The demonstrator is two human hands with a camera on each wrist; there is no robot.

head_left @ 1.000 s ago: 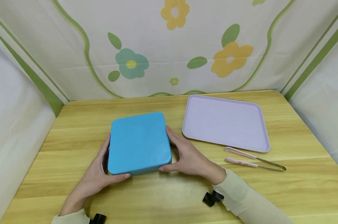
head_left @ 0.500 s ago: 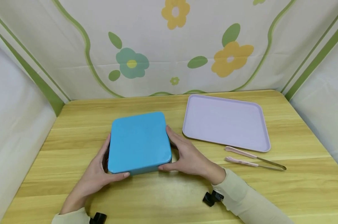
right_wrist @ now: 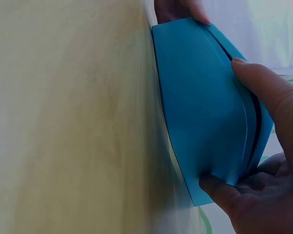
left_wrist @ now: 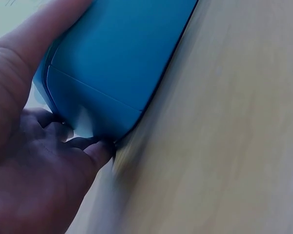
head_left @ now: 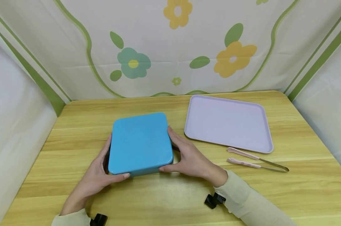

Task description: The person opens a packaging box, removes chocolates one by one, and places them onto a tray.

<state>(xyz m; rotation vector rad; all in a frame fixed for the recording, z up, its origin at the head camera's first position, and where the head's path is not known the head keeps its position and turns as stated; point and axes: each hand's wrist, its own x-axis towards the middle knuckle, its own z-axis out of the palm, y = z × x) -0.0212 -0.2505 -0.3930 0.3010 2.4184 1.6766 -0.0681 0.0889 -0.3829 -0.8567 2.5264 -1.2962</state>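
A blue square box (head_left: 140, 142) with rounded corners sits left of the table's middle, its lid on top. Along its front left corner my left hand (head_left: 95, 175) holds it, thumb on the front side and fingers on the left side. My right hand (head_left: 191, 158) grips the opposite side, its thumb at the front right corner. A thin dark gap runs between lid and body of the box (right_wrist: 205, 112) in the right wrist view. Fingertips of the left hand (left_wrist: 44, 161) press low on the box's side in the left wrist view. What lies inside is hidden.
On the right a shallow lilac tray (head_left: 228, 124) lies on the wooden table (head_left: 170, 204). Pink-tipped metal tongs (head_left: 258, 161) rest in front of it, spread apart. A flowered cloth (head_left: 176, 47) hangs behind the table's back edge.
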